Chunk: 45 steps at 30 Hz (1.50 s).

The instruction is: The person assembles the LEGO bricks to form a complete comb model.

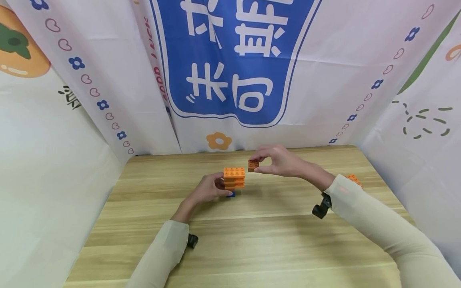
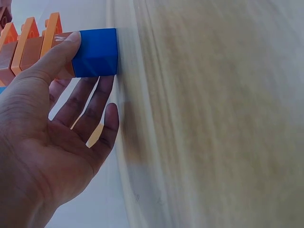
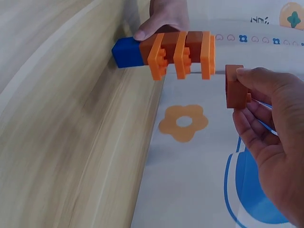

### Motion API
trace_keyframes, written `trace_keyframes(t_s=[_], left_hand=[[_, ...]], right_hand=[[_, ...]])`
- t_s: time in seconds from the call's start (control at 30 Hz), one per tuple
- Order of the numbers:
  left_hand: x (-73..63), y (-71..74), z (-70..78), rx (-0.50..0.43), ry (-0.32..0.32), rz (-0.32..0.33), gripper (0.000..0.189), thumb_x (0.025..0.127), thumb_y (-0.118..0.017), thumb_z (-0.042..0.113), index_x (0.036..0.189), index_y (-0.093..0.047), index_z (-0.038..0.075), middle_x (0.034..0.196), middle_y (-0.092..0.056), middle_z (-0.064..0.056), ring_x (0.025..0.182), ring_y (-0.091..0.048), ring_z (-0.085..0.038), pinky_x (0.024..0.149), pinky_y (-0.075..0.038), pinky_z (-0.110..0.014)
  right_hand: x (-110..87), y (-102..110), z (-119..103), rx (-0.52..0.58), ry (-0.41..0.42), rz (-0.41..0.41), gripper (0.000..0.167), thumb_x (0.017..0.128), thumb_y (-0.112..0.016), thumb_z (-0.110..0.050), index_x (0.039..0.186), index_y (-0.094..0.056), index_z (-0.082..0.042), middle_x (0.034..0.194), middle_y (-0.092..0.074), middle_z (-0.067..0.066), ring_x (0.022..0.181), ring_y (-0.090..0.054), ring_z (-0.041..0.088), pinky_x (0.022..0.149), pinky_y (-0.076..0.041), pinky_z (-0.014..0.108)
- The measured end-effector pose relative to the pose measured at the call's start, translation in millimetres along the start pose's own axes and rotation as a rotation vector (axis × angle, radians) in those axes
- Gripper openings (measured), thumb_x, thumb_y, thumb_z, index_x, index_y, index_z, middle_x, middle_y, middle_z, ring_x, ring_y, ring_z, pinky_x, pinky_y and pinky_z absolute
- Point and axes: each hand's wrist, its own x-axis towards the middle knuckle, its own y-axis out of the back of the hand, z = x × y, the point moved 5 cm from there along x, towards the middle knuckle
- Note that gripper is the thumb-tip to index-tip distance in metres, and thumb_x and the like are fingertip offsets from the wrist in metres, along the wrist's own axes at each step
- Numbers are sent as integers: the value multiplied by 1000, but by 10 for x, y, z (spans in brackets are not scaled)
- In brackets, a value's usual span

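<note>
A tower of toy building bricks (image 1: 234, 173) stands on the table, with a blue brick (image 2: 96, 52) at its foot and brown bricks and wider orange bricks alternating above. My left hand (image 1: 209, 187) grips the tower low down, its thumb lying by the joint of the blue brick and the lowest brown one. Between thumb and fingers, my right hand (image 1: 282, 161) pinches a loose brown brick (image 3: 235, 87). That brick is held apart from the tower, to the right of and slightly above its top orange brick (image 3: 207, 54). The fingers behind the tower are partly hidden.
Another orange brick (image 1: 354, 179) lies on the wooden table (image 1: 259, 240) at the right, partly covered by the right sleeve. Printed cloth (image 1: 324, 92) hangs behind the table and along both sides. Small black cameras are strapped at both wrists.
</note>
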Motion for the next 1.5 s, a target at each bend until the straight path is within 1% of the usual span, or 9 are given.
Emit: trace_keyframes(t_s=[0.27, 0.47, 0.6, 0.73, 0.9, 1.13, 1.23, 1.4, 1.5], left_hand=[[2, 2, -6, -2, 5, 6, 49, 88, -89, 14, 133, -68, 9, 111, -77, -3, 95, -72, -15, 86, -61, -34], [10, 0, -20, -7, 6, 2, 51, 88, -89, 14, 134, -68, 9, 114, -77, -4, 96, -73, -16, 88, -61, -36], [14, 1, -25, -6, 1, 2, 51, 88, -89, 14, 135, -68, 9, 114, -77, -4, 97, -74, -16, 88, -61, -35], [10, 8, -16, -1, -12, 6, 49, 88, -89, 14, 133, -69, 9, 112, -77, -4, 95, -73, -15, 86, -61, -34], [3, 12, 1, -5, -23, 5, 48, 89, -88, 14, 132, -68, 7, 114, -77, -6, 96, -74, -17, 87, -62, -34], [3, 8, -6, -9, -10, -7, 47, 89, -88, 15, 131, -69, 10, 113, -77, -4, 97, -74, -17, 88, -61, -35], [6, 3, -7, -8, -18, -9, 47, 89, -88, 14, 132, -69, 9, 114, -77, -4, 97, -74, -17, 88, -62, -35], [11, 4, -16, -8, -28, -10, 46, 89, -88, 13, 130, -69, 9, 112, -77, -4, 96, -74, -16, 86, -62, -34], [16, 3, -17, -1, -26, -10, 45, 89, -88, 13, 129, -70, 9, 110, -78, -4, 95, -74, -15, 85, -62, -33]], right_hand=[[130, -77, -76, 17, 20, -4, 30, 88, -87, -13, 116, -80, -6, 111, -78, 3, 97, -73, 14, 87, -62, 31], [201, -131, -115, 14, 33, 5, 30, 89, -87, -13, 117, -80, -6, 111, -78, 3, 97, -73, 14, 87, -61, 30], [250, -167, -144, 18, 40, 3, 30, 89, -87, -14, 118, -79, -6, 110, -78, 3, 97, -72, 14, 88, -61, 30], [306, -210, -159, 18, 44, 0, 30, 90, -87, -14, 118, -79, -5, 111, -78, 4, 98, -72, 15, 88, -61, 29], [371, -271, -166, 27, 54, -12, 30, 90, -86, -12, 118, -79, -4, 111, -78, 5, 98, -72, 14, 88, -60, 27], [435, -348, -167, 57, 84, -17, 30, 91, -85, -12, 118, -78, -2, 110, -78, 6, 96, -72, 15, 88, -60, 26], [454, -378, -159, 75, 96, -9, 30, 91, -86, -12, 117, -79, -1, 109, -78, 7, 95, -73, 15, 87, -61, 28], [475, -407, -177, 90, 99, 1, 29, 91, -86, -12, 117, -79, -1, 109, -77, 8, 96, -73, 17, 86, -63, 37], [487, -423, -189, 80, 87, -7, 30, 91, -86, -12, 117, -78, -1, 110, -77, 8, 98, -74, 18, 87, -63, 37]])
